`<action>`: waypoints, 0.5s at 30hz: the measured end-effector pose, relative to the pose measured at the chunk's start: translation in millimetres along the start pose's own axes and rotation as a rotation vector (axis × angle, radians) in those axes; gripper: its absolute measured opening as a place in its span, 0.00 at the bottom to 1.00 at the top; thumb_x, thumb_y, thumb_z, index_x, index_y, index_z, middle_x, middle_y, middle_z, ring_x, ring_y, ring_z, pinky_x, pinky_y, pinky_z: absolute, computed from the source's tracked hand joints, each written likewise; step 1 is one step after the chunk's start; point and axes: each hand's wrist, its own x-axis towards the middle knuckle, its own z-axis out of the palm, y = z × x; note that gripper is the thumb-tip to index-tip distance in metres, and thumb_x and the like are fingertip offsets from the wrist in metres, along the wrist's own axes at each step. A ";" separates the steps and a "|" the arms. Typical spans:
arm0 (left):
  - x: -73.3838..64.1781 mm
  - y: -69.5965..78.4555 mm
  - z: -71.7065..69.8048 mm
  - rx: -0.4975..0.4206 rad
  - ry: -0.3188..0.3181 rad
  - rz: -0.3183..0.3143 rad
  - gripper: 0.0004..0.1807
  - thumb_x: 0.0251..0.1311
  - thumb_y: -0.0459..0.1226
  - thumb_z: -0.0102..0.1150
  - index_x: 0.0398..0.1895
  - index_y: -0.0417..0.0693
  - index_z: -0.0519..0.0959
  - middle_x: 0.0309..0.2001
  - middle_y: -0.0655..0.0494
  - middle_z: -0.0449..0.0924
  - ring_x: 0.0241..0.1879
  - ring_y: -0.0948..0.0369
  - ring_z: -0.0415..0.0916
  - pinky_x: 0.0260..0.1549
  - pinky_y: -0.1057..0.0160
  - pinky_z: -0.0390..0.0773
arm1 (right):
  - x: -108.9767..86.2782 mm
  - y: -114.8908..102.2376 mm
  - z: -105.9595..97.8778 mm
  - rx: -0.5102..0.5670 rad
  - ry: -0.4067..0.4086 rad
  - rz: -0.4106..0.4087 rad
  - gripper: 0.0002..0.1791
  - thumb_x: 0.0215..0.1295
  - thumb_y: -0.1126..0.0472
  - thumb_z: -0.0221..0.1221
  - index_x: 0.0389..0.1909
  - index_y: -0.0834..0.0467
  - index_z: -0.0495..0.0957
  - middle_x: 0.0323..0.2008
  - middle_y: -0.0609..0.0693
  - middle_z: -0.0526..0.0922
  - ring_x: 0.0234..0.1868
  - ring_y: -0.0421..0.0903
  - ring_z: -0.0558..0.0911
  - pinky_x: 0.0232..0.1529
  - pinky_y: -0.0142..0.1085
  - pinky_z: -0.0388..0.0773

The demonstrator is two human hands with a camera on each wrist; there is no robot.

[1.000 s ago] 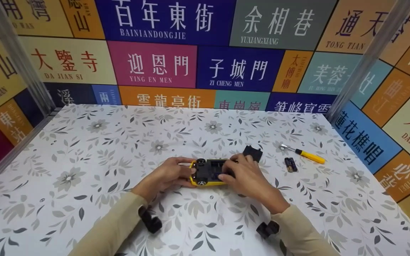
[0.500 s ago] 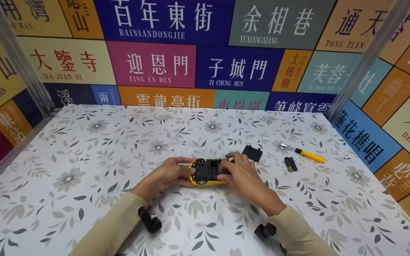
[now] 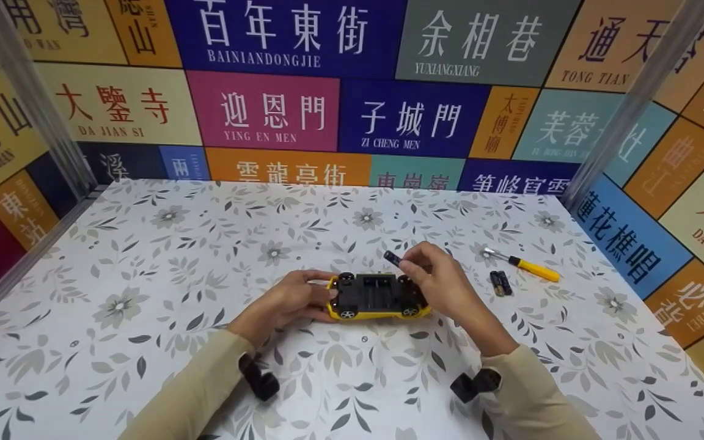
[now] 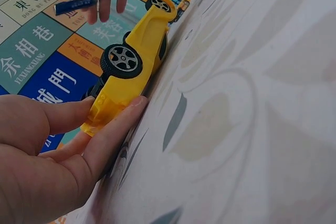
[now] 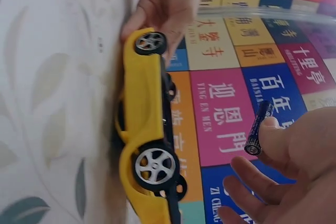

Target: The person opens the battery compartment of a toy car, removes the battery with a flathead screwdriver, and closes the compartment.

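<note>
Presently: one yellow toy car, upside down on the tabletop, long axis left-to-right, left end gripped by the left hand. One battery, aloft just beyond the car's open bay, slanting to that axis, pinched in the nearer right hand's fingers.

Two hands, one toy car, one screwdriver — and three batteries in view.

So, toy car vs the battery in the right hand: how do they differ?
Size: the toy car is far larger than the battery.
Colour: the car is yellow and black; the battery, dark blue.
Pose: the car lies wheels-up on the table; the battery is raised off it.
Shared: both held, car by left hand, battery by right hand.
</note>
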 end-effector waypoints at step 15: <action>-1.1 0.7 0.7 0.002 0.003 0.003 0.27 0.65 0.25 0.56 0.68 0.40 0.70 0.54 0.31 0.78 0.39 0.48 0.86 0.40 0.54 0.89 | 3.8 0.7 -28.9 0.261 0.006 0.118 0.16 0.78 0.58 0.50 0.61 0.56 0.74 0.41 0.51 0.80 0.41 0.46 0.81 0.50 0.37 0.80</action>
